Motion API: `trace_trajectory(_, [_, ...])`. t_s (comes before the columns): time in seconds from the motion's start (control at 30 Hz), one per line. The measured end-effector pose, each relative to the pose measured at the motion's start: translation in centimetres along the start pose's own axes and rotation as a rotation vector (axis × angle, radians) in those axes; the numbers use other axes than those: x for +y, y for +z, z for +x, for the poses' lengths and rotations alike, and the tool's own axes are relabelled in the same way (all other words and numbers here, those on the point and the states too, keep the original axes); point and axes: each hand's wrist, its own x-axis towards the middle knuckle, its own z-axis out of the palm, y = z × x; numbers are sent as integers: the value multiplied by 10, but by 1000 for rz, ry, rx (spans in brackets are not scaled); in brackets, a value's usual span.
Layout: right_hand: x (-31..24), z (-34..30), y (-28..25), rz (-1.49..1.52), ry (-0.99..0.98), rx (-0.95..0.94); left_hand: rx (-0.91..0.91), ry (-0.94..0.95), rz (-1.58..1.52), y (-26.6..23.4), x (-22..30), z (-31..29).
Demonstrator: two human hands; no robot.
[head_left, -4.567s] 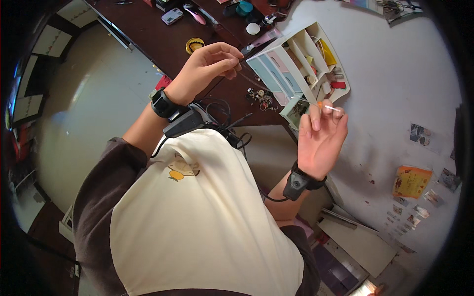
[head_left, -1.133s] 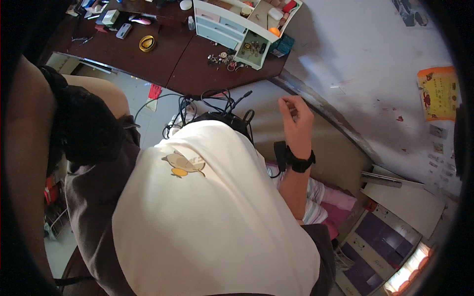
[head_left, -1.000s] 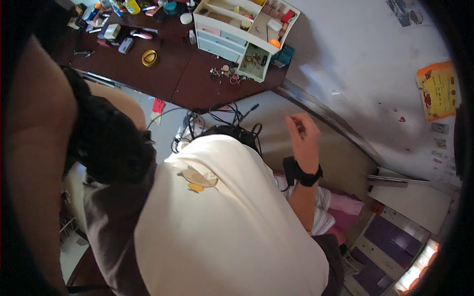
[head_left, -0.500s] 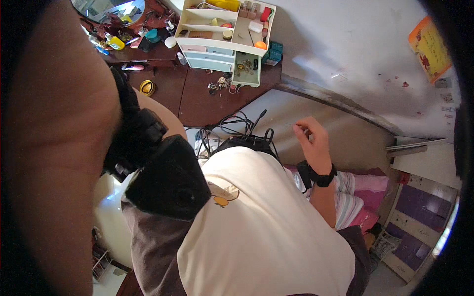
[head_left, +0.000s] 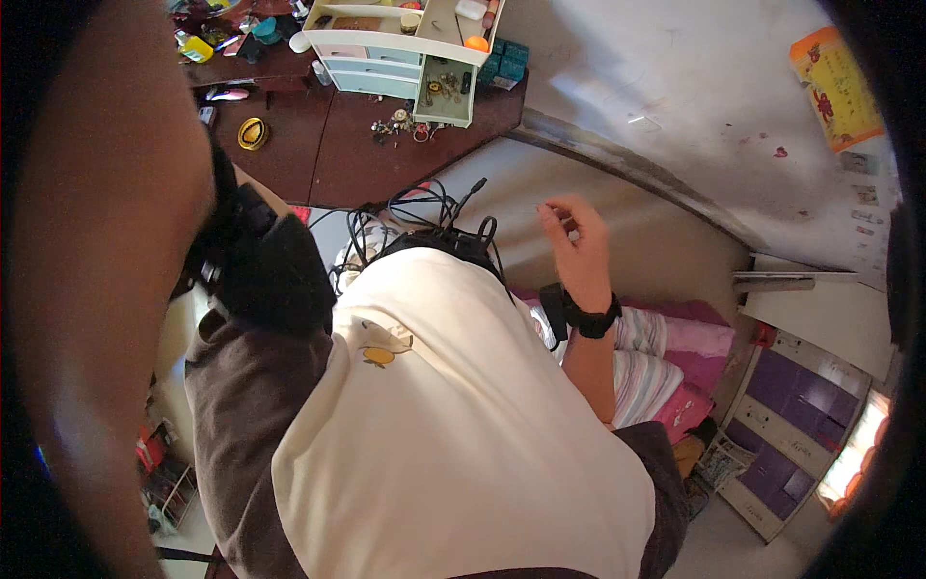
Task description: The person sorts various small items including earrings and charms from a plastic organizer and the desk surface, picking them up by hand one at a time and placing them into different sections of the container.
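My right hand (head_left: 579, 239) is held up at the right of my body, thumb and fingertips pinched together. Something very thin may stick out from the fingertips, too fine to make out. Around that wrist sits a black strap with a device (head_left: 582, 313). My left arm (head_left: 116, 241) rises large and close along the left side, with a black strapped device (head_left: 270, 265) beside it. The left hand itself lies outside the picture. Beyond my body is a brown desk (head_left: 280, 159), holding a white drawer organizer (head_left: 371, 72) with one small drawer (head_left: 446, 92) pulled out.
Small jewellery pieces (head_left: 405, 125) lie on the desk before the drawer, near a yellow round container (head_left: 253, 133). Black cables (head_left: 434, 207) loop at the desk's edge. Pink and striped fabric (head_left: 666, 357) and a purple-and-beige box (head_left: 791, 425) are at the right.
The view has shifted, so the desk, organizer and my body appear farther left and higher. My right hand keeps its pinch. The device by my left arm shows less.
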Motion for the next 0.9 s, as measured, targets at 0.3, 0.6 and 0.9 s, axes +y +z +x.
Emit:
trace_trajectory(0.3, [-4, 24, 1, 293, 57, 38, 21, -655, -100, 81, -128, -86])
trace_trajectory(0.6, [-48, 64, -9, 606, -12, -31, 12, -881, -261, 118, -131, -100])
trace_trajectory(0.9, [-68, 91, -12, 589, -50, 19, 303, -856, -234, 84, -121, -99])
